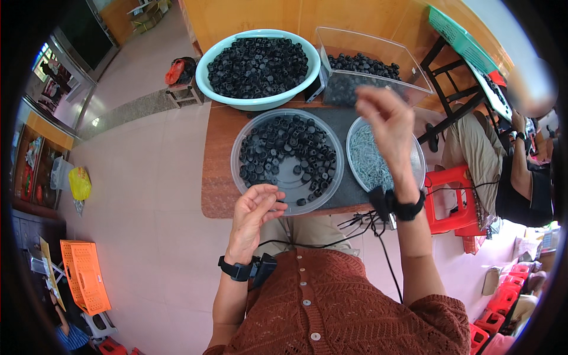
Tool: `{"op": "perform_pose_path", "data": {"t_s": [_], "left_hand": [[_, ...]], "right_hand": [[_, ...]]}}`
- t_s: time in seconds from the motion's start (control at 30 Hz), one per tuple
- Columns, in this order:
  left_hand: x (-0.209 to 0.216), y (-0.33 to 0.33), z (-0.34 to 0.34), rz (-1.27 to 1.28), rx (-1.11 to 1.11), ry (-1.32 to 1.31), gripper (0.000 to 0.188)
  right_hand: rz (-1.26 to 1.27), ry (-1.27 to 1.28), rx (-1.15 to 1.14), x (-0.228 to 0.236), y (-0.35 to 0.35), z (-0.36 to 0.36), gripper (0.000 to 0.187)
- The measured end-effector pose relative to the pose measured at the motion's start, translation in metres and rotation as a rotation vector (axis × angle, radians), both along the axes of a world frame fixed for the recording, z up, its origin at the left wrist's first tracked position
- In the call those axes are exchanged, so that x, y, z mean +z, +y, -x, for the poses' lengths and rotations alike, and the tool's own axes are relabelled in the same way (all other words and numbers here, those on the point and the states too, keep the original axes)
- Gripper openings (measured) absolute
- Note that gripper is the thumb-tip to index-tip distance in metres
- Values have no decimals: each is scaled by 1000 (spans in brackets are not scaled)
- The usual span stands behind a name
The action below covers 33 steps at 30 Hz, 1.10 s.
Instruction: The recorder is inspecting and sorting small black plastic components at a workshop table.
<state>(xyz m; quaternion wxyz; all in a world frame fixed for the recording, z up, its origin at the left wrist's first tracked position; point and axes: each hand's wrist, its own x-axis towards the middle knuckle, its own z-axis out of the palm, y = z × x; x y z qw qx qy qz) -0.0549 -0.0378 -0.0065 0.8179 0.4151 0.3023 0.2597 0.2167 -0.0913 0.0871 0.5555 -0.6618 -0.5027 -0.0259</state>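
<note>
My left hand [255, 214] is at the near edge of a round clear tub [336, 177], its fingers closed around a small black plastic cap [279, 206], mostly covered by the fingertips. Many similar black caps [284, 141] lie in that tub, with its bottom showing in the middle and near part. Raised above a clear oval dish [419, 171] of thin silvery screws or pins [368, 157], my right hand [387, 121] has thumb and fingers pinched together. It is slightly smeared, and whatever it may hold cannot be made out.
A pale blue basin [202, 74] heaped with black caps and a clear rectangular bin [408, 56] with more stand at the table's [219, 177] back. Black cables [378, 228] hang by the near edge. A red stool [449, 195] and a seated person [479, 148] are at right.
</note>
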Motion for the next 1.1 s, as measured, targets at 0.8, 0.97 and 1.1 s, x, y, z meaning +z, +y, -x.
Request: {"op": "perform_pose_path", "data": {"t_s": [0.8, 0.97, 1.1], "left_hand": [[-4, -2, 0, 10, 30, 6, 14], [-4, -3, 1, 20, 48, 17, 14], [-2, -2, -1, 23, 40, 17, 15]], "right_hand": [[354, 34, 69, -74, -37, 66, 15], [309, 7, 30, -79, -34, 64, 14], [269, -89, -6, -81, -30, 62, 12]]}}
